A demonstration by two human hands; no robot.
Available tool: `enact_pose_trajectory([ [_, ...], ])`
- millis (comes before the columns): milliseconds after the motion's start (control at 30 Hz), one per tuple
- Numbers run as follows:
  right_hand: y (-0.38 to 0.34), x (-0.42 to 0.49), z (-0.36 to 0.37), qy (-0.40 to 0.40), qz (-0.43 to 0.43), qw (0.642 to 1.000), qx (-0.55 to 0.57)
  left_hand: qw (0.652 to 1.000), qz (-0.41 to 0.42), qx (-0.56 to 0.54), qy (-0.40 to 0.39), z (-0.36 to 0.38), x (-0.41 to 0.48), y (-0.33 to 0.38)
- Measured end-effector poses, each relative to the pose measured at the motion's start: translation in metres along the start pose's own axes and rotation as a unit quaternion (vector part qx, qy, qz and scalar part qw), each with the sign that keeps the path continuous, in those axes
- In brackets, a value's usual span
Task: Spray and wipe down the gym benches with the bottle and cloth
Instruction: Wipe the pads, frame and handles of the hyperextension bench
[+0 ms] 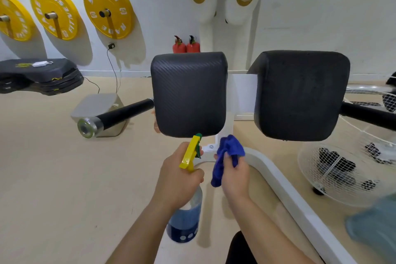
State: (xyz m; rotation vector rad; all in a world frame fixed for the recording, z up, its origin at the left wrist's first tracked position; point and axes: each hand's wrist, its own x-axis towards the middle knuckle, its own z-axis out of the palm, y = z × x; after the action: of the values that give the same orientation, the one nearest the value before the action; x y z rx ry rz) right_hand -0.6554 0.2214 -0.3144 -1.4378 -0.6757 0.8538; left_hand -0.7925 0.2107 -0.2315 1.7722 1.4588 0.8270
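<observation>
Two black padded cushions sit side by side on a white machine frame: the left pad (189, 94) and the right pad (300, 95). My left hand (179, 180) grips a spray bottle (186, 218) with blue liquid; its yellow and green trigger head (191, 152) points at the lower edge of the left pad. My right hand (234, 174) holds a bunched blue cloth (228, 154) just below the gap between the pads, not touching either one.
A black handle bar with a chrome end (87, 127) sticks out left of the left pad. The white frame rail (285, 186) runs down to the right. A white fan (347, 169) lies on the floor at right. Yellow weight plates (108, 9) hang on the wall; stacked black step platforms (38, 77) at far left.
</observation>
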Motion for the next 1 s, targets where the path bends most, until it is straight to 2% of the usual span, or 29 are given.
enact_pose_trajectory([
  [67,-0.004,0.002,-0.002,0.015,0.092,0.982,0.165,1.0,0.007,0.012,-0.005,0.005,-0.004,-0.008],
  [133,-0.009,0.004,-0.005,0.026,0.147,0.956,0.253,1.0,0.01,0.022,-0.004,0.011,-0.006,-0.016],
  [400,-0.01,0.002,-0.007,0.013,0.151,0.949,0.278,0.999,0.022,0.006,0.025,0.036,-0.013,-0.033],
  [600,-0.012,0.003,0.003,0.01,0.164,0.941,0.295,0.999,-0.002,-0.031,0.037,0.04,-0.018,-0.048],
  [700,-0.021,0.011,0.018,0.034,0.176,0.926,0.332,0.998,-0.005,-0.034,0.045,0.034,-0.023,-0.058],
  [867,-0.059,0.023,0.068,0.05,0.143,0.891,0.428,0.996,-0.016,-0.036,0.078,0.008,-0.033,-0.071],
  [933,-0.062,0.022,0.087,0.087,0.148,0.888,0.426,0.995,-0.023,-0.032,0.091,-0.003,-0.036,-0.077],
  [1000,-0.059,0.017,0.099,0.101,0.176,0.868,0.453,0.994,-0.03,-0.025,0.105,-0.013,-0.036,-0.086],
])
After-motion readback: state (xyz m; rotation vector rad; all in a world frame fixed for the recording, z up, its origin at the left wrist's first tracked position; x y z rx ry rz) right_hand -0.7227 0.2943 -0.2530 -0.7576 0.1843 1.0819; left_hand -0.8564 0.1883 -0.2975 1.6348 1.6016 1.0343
